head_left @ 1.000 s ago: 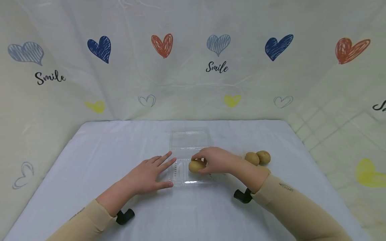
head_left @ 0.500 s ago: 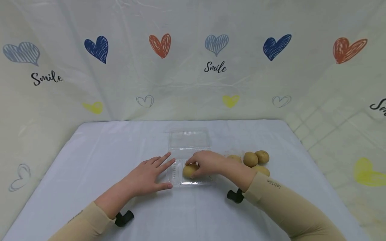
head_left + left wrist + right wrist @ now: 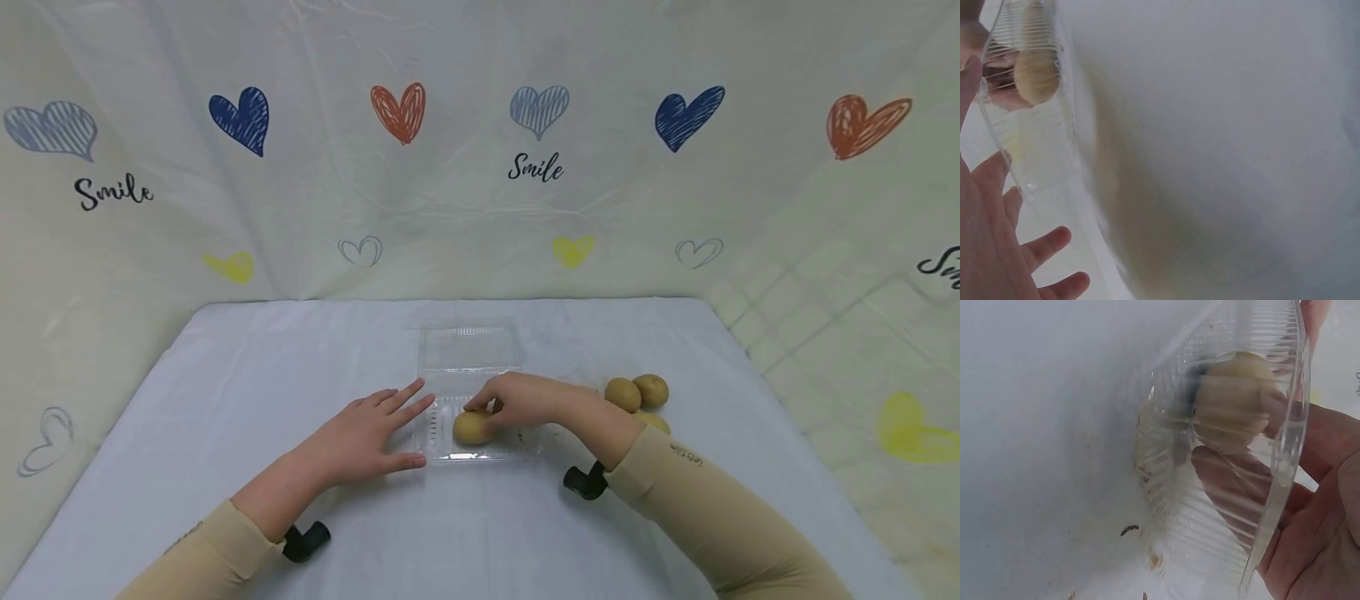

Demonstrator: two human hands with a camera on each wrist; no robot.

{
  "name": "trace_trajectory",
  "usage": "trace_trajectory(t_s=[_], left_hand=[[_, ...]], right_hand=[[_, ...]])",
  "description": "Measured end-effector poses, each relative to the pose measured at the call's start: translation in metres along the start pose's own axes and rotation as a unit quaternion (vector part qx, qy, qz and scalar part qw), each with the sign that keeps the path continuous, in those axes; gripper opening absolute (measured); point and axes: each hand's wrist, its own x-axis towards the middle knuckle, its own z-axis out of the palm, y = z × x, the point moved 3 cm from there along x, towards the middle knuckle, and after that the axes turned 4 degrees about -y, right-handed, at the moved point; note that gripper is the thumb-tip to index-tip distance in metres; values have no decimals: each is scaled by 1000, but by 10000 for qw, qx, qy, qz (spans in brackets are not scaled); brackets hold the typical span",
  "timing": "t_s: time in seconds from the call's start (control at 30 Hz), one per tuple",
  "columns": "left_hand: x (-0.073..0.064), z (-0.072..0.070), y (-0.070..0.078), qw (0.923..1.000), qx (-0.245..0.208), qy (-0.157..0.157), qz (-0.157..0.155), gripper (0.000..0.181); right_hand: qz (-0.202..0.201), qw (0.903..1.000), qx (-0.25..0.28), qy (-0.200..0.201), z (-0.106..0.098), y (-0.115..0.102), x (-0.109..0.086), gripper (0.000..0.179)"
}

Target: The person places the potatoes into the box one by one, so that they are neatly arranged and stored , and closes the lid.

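Note:
A clear plastic clamshell box (image 3: 480,455) lies on the table with its lid (image 3: 471,346) folded back. My right hand (image 3: 528,400) reaches into the base and holds a potato (image 3: 471,428) between thumb and fingers, low near the left side. Through the ribbed wall in the right wrist view, the potato (image 3: 1232,403) shows with the thumb against it. My left hand (image 3: 367,437) is spread with straight fingers at the box's left edge. In the left wrist view, its fingers (image 3: 1047,247) are stretched out beside the box wall.
To the right of the box, several potatoes (image 3: 622,394) sit in a group, one partly behind the right sleeve (image 3: 720,500). Brown crumbs (image 3: 1155,557) lie on the white cloth (image 3: 300,342) near the box. A printed curtain (image 3: 465,200) stands behind the table.
My right hand has moved left with the potato and lowered it toward the box's left side; its wrist shifted slightly back right afterward. The left hand has stayed at the box edge.

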Motion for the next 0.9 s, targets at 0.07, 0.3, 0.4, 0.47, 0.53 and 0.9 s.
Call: trace_trajectory(t_s=[0.07,0.3,0.4,0.47,0.53,0.9], left_hand=[[0,0,0,10000,-34,14,-16,88],[0,0,0,10000,-71,37,-25,88],[0,1,-1,10000,-58,35,-20,89],[0,2,-1,9999,-103,49,-30,89],[-1,2,-1,9999,-134,58,-38,89],[0,2,1,9999,-113,94,-57,89]], right_hand=[[-3,10000,44,-10,1,-1,1,38],[-17,9998,177,-29,6,-8,8,36],[-37,9998,186,-6,9,-14,10,36],[-119,9997,234,-15,10,-18,11,35],[-201,9994,266,-35,12,-21,13,36],[-342,9990,283,-64,17,-23,18,37]])
